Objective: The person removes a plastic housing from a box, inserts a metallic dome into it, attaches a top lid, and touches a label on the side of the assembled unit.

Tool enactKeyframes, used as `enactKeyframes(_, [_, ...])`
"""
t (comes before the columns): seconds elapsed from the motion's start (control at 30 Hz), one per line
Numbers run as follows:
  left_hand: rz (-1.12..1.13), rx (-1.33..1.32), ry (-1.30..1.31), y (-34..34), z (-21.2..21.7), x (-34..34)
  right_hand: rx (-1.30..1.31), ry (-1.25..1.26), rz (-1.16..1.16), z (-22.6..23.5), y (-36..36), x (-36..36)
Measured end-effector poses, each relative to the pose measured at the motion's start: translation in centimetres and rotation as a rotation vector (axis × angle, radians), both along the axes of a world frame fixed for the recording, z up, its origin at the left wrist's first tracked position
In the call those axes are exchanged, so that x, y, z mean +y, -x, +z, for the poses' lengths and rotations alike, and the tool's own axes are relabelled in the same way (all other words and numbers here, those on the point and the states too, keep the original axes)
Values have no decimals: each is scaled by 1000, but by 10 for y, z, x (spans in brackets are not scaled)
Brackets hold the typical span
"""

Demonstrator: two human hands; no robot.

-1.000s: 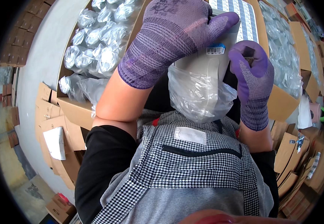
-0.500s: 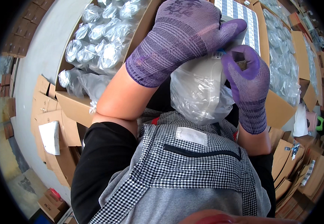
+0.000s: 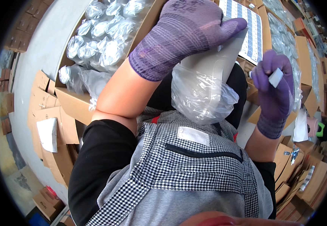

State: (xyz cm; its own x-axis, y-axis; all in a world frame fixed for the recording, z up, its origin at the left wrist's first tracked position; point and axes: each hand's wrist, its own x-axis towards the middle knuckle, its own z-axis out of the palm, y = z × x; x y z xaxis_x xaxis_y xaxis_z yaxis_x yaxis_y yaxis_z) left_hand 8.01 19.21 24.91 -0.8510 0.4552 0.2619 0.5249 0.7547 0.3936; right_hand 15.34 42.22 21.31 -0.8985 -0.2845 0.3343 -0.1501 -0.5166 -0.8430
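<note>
Taking the bagged part point(image 3: 205, 90) as the landmark: far to its left stands an open carton point(image 3: 73, 101) packed with small clear-wrapped pieces point(image 3: 103, 45), with flattened cartons point(image 3: 43, 98) beyond that again.

The left hand point(image 3: 186, 30), in a purple knit glove, is clamped over the top of the bagged part, thumb stretched across its pale upper face, so the piece hangs from that grip in front of the checked apron point(image 3: 193, 165). The part itself is a light, rounded plastic piece in a loose clear bag, whose crumpled lower end sags just above the apron's pocket.

Just above and right of the part lies a sheet of labels point(image 3: 252, 26), blue and white in rows. To the right of the part, apart from it, the right hand point(image 3: 272, 86) is pinched shut on a small white label point(image 3: 275, 77) held between thumb and fingertips. More cartons point(image 3: 303, 49) of wrapped pieces sit further right.

Judging from this, a label is in hand for the bag. To do it well, I would keep the left grip firm and pull the film taut over the flat upper face, so the label meets a smooth patch rather than a fold. Hold the label by one edge only, set that edge down first, then press across it so no crease gets trapped.
</note>
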Motion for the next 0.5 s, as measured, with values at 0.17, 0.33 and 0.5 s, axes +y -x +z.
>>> enactKeyframes(0.17, [37,-307,-19,1,26,1,-274,-77,-510,-135,-17,135])
enactKeyframes(0.33, [148,22,-110,-2,-10,3,-631,-510,-862,-283,-22,171])
enactKeyframes(0.5, [171,-57,-97,2,-8,15,-627,-849,-1242,-378,9,180])
